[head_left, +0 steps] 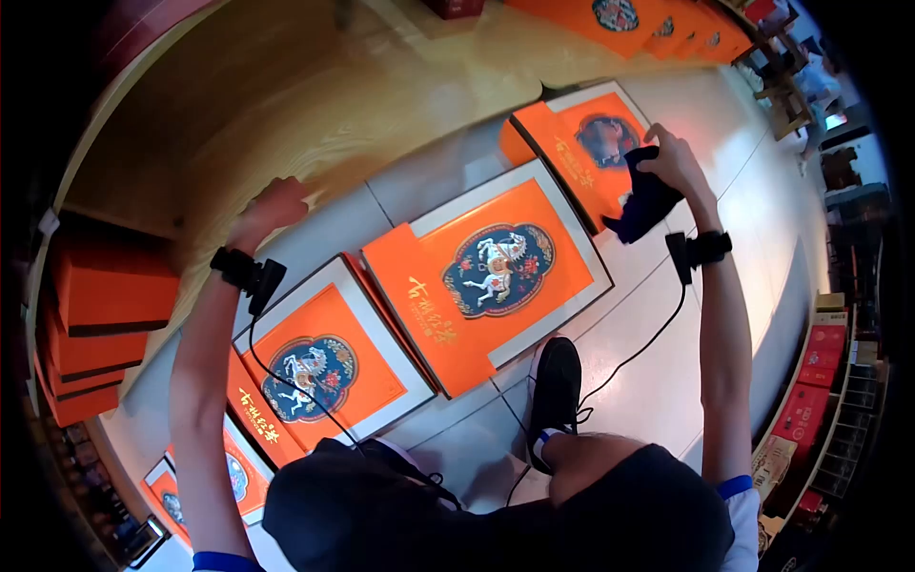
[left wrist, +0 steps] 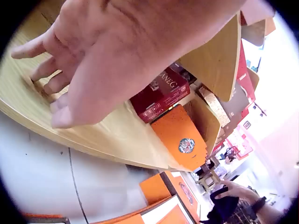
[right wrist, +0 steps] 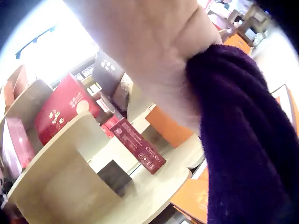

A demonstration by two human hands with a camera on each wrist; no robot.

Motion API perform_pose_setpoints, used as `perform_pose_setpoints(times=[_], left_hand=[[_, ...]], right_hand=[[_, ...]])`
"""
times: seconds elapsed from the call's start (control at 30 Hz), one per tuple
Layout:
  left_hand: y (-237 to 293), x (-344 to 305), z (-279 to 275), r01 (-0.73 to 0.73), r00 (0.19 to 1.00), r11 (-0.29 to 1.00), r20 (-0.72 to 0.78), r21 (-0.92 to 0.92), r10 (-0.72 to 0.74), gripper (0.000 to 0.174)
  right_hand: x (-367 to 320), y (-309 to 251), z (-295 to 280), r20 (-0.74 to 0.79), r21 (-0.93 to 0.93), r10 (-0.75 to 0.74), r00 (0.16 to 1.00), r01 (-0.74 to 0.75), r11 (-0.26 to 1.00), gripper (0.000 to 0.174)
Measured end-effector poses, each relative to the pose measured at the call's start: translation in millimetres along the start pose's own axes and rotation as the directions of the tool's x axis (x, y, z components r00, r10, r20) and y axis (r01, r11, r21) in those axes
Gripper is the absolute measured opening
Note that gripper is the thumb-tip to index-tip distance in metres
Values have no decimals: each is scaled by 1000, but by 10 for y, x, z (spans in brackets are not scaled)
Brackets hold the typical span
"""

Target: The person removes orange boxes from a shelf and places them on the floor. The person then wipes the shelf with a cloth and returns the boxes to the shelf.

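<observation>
A dark purple cloth hangs from my right hand, which grips it over an orange box at the upper right of the head view. The same cloth fills much of the right wrist view, bunched in the palm and partly hiding the fingers. My left hand is at the edge of a pale wooden shelf. Seen from the left wrist, this hand has relaxed, spread fingers, with the fingertips right at the wood and nothing held.
Large orange boxes with a horse emblem, such as the middle one, lie on the tiled floor. Orange boxes are stacked at left. A dark red box sits on the shelf. Near my feet is a black shoe; a cable runs from each wrist.
</observation>
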State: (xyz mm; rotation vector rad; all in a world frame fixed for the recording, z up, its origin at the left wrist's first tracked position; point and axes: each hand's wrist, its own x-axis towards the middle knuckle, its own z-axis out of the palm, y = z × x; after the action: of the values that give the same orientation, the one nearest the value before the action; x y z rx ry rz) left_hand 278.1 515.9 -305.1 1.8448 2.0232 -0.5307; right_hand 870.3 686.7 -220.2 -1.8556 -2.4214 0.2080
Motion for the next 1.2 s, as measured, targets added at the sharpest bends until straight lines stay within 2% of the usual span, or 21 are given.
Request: perform_pose_setpoints(times=[0.03,0.1,0.17,0.23,0.3,0.37,0.4,0.5,0.57,0.63,0.7,0.77,0.83,0.9,0.93,0.97,1.03,1.07,1.1,1.17,1.2], left_hand=[[31,-25,34,-2,1000,1000,25,26,1,39],[83,-142,36,-54,991,997,-127,-46,48,43],[-84,-38,-62,-70,994,997,-81,42,73,48],[-216,-107,-120,2,999,996,-41,-93,-6,53],[-291,-50,-222,7,999,992,-50,-123,-13,56],[-245,-80,-249,-11,984,949,-170,-315,-45,52],[-201,-94,-299,-27,985,948,-171,-316,-30,52],[-126,-232,-487,-37,979,866,-191,-498,-68,49],[-59,-315,-541,-102,942,951,-336,-291,-2,47],[-36,-393,-611,-141,938,928,-346,-345,14,45],[-27,-523,-656,-182,935,903,-353,-388,36,43],[-16,-673,-722,-193,921,908,-388,-371,37,39],[-86,-780,-778,-226,906,898,-421,-378,51,38],[-192,-881,-763,-242,896,886,-440,-396,48,37],[-264,-939,-746,-250,898,859,-438,-446,34,36],[-308,-979,-728,-259,900,833,-436,-489,24,35],[-311,-1022,-699,-286,877,825,-481,-486,21,34],[-308,-1031,-715,-308,849,821,-528,-481,9,34],[-274,-1069,-761,-297,845,823,-535,-484,-10,34],[-162,-1127,-806,-191,917,858,-398,-477,-16,35],[-106,-1122,-786,-168,926,865,-378,-473,-27,35]], right_hand=[[33,145,137,19,26,16,1000,-16,1000,52],[91,478,437,207,26,-71,976,67,997,49],[67,646,770,139,-4,-70,988,71,997,48],[-21,684,967,162,58,69,984,-80,995,50],[-76,658,891,222,67,100,970,-117,991,51],[-231,750,812,177,133,64,982,-88,987,51],[-274,810,728,154,173,26,988,-53,983,49],[-548,1052,433,212,109,125,969,-151,982,42],[-782,1208,192,265,35,209,941,-227,973,42],[-1003,1416,-112,293,-54,285,913,-282,958,45],[-1269,1631,-476,194,-113,335,922,-319,941,47],[-1462,1924,-904,213,-203,398,892,-358,911,54],[-1706,2169,-1426,52,-289,397,917,-366,885,58],[-1720,2062,-2069,215,-319,522,825,-446,836,57],[-1791,2285,-2217,80,-200,359,930,-338,920,44],[-1733,2530,-2366,55,-141,364,930,-353,925,40],[-1626,1993,-2580,45,-154,371,928,-360,920,42],[-1434,1768,-2665,63,-409,485,872,-421,810,45],[-1267,1738,-2643,58,-406,467,882,-407,819,45],[-876,1840,-2419,32,-237,158,987,-146,961,40],[-433,2324,-2303,137,-300,243,960,-193,934,43]])
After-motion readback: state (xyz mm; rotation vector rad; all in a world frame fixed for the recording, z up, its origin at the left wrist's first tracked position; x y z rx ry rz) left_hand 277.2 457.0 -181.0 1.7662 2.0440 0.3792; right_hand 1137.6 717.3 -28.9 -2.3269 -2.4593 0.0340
